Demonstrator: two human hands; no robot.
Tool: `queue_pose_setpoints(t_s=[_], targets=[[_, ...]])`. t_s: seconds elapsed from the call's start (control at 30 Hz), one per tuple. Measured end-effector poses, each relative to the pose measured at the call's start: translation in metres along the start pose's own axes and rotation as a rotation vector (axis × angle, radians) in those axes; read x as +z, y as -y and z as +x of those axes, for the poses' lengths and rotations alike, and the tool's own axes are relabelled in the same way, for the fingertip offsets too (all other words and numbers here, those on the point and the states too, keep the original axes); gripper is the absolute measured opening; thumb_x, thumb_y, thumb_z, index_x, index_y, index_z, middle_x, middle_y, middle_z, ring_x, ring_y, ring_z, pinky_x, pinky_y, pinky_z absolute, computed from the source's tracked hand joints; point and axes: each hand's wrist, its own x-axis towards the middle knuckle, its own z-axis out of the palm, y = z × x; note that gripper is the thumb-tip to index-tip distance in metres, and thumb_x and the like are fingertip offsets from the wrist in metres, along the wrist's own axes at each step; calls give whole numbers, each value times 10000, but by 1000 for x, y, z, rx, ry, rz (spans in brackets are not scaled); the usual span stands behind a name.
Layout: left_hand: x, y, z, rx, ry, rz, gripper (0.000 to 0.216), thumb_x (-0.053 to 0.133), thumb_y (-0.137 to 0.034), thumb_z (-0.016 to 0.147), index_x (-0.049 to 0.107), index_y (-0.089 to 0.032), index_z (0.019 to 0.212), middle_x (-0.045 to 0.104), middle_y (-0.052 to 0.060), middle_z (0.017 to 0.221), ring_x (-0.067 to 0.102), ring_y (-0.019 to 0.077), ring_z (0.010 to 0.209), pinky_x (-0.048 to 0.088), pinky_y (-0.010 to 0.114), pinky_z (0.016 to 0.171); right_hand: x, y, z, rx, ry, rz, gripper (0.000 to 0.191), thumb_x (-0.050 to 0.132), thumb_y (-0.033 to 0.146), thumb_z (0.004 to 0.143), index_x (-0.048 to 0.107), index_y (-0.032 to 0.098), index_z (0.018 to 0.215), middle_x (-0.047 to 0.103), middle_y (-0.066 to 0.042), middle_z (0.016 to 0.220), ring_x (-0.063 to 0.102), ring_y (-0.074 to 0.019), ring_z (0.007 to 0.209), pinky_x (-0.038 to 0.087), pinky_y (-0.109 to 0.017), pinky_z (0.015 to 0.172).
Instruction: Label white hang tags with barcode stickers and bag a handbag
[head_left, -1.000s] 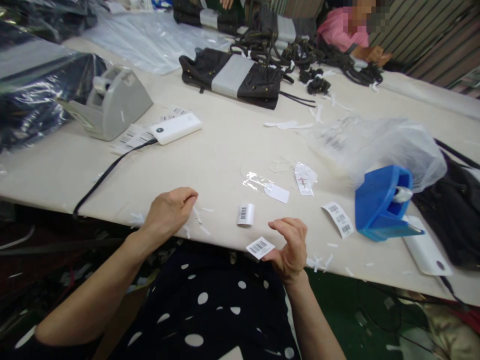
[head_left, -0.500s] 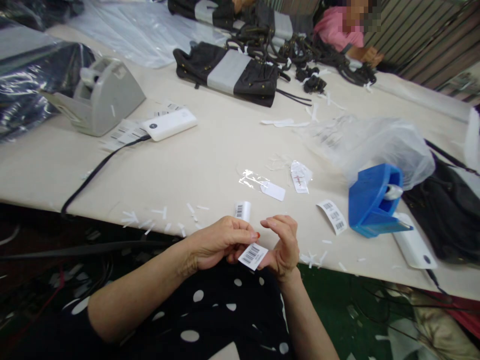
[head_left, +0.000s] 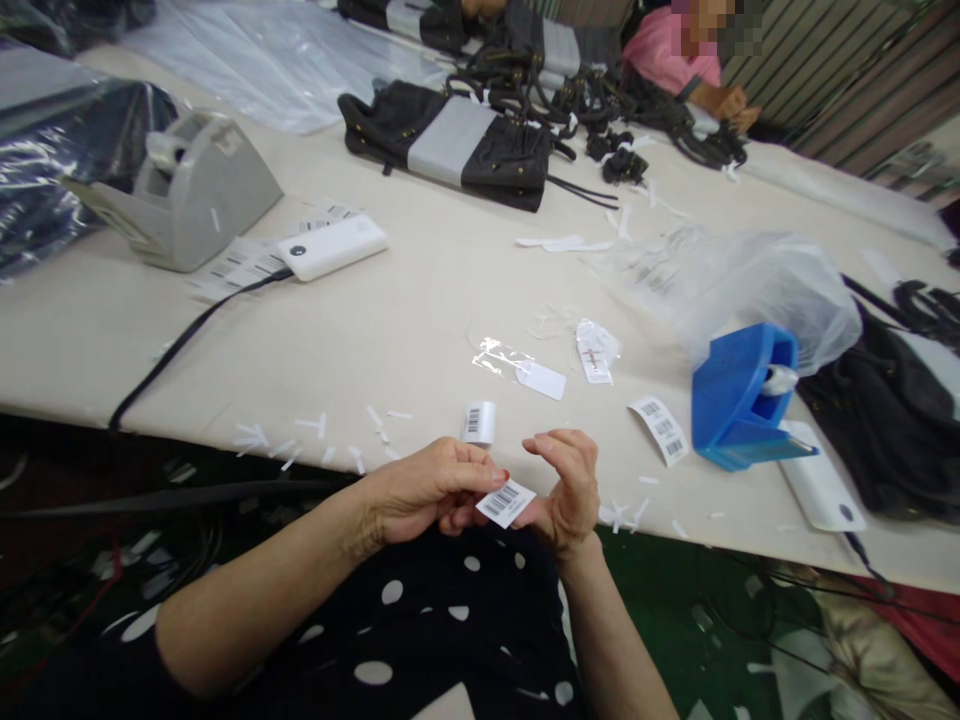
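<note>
In front of my body, at the table's near edge, my left hand (head_left: pixel 439 490) pinches a small white barcode label (head_left: pixel 505 503) by its upper left side. My right hand (head_left: pixel 568 490) faces it with the index finger and thumb spread apart. The label's right corner reaches the right thumb; whether the two touch I cannot tell. Just beyond my left hand lies a curled roll of barcode labels (head_left: pixel 478 423). A blank white hang tag (head_left: pixel 541 380) with clear film beside it and another tag in clear plastic (head_left: pixel 595 352) are farther out.
A blue tape dispenser (head_left: pixel 731 400) stands right, near a barcode strip (head_left: pixel 661 430) and a clear plastic bag (head_left: pixel 772 290). At left are a grey tape dispenser (head_left: pixel 202 190) and a white power bank (head_left: pixel 334 246). Black bags (head_left: pixel 450 140) lie behind; a person in pink (head_left: pixel 664 50) sits beyond.
The view has shifted slightly, so the table things sit a little farther left. The label has turned a little and lies flatter between my hands, still pinched by my left hand.
</note>
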Motion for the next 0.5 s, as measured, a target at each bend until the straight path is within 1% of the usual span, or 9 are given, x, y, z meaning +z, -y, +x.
queue_pose_setpoints(t_s=[0.17, 0.3, 0.5], targets=[[-2, 1, 3, 17, -23, 1, 269, 617, -337, 723, 493, -123, 615, 465, -20, 472, 359, 37, 363, 215, 162, 351, -1, 0, 2, -15, 10, -3, 564, 489, 593, 783, 466, 184, 1171, 618, -76, 875, 556, -233, 848, 419, -435, 770], [0, 0, 8, 9, -20, -1, 267, 639, -335, 692, 489, -127, 618, 466, -23, 463, 372, 42, 360, 224, 158, 346, 1, -1, 1, 16, 14, 41, 594, 465, 622, 776, 474, 172, 1164, 606, -85, 882, 540, -233, 857, 428, -434, 759], [2, 0, 10, -5, -10, -2, 243, 651, -312, 677, 502, -124, 635, 466, -30, 455, 361, 33, 346, 226, 143, 338, 1, -2, -4, 76, 25, 71, 589, 463, 629, 769, 474, 195, 1167, 594, -79, 890, 526, -232, 863, 427, -426, 761]])
